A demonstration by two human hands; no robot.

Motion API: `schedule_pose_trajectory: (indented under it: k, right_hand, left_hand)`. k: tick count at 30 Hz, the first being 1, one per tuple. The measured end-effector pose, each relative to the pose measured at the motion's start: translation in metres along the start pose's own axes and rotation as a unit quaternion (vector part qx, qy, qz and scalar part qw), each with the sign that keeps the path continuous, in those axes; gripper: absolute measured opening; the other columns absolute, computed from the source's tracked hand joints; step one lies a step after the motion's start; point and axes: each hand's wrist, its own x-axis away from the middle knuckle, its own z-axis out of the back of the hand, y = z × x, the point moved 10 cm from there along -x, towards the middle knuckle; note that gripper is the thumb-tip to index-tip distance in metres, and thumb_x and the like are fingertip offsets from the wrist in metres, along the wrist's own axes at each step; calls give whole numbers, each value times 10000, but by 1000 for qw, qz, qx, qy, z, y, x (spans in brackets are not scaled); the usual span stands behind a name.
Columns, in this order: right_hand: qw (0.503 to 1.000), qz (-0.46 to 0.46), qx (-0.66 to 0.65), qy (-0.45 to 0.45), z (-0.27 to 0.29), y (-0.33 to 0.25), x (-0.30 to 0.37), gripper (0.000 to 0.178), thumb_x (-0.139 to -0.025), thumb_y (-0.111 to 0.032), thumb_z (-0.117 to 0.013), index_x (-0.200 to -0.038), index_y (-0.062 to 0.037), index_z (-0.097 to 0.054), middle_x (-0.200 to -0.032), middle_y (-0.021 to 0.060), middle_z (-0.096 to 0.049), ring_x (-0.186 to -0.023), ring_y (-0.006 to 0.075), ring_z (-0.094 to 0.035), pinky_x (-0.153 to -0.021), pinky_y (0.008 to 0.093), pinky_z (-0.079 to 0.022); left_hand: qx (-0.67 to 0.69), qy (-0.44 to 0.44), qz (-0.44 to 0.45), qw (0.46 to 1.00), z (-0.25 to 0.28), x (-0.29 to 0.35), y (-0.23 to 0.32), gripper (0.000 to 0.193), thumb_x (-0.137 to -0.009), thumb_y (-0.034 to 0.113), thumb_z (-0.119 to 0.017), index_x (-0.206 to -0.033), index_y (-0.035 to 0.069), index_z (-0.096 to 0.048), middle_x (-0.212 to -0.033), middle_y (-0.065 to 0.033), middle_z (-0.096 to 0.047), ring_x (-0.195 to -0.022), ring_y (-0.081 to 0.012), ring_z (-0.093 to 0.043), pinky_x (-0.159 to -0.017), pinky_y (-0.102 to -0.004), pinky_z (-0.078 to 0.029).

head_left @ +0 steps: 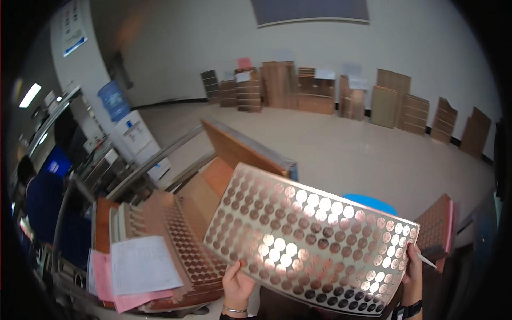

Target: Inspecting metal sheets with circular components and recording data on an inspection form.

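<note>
Left grip (238, 288) and right grip (413, 271) clamp the panel (306, 226); a slip could scrape it against the stack (193, 246) at its left.

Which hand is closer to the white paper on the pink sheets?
The left hand. It holds the panel's lower edge, to the right of the white paper. The right hand holds the panel's right end, farther away.
</note>
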Motion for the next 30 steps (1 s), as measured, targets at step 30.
schedule_pose_trajectory:
  k: [30]
  right_hand:
    - [858,-264,270,-349,-239,267,-29,537,-973,-484,-324,-1317,-98,-469,-998,89,-630,-907,106,-585,-790,248,-485]
  left_hand:
    - [-350,-162,-92,918,-44,66,-12,103,-927,43,-469,-952,-15,-550,-879,-128,-594,-757,-193,-566,-725,-299,-470]
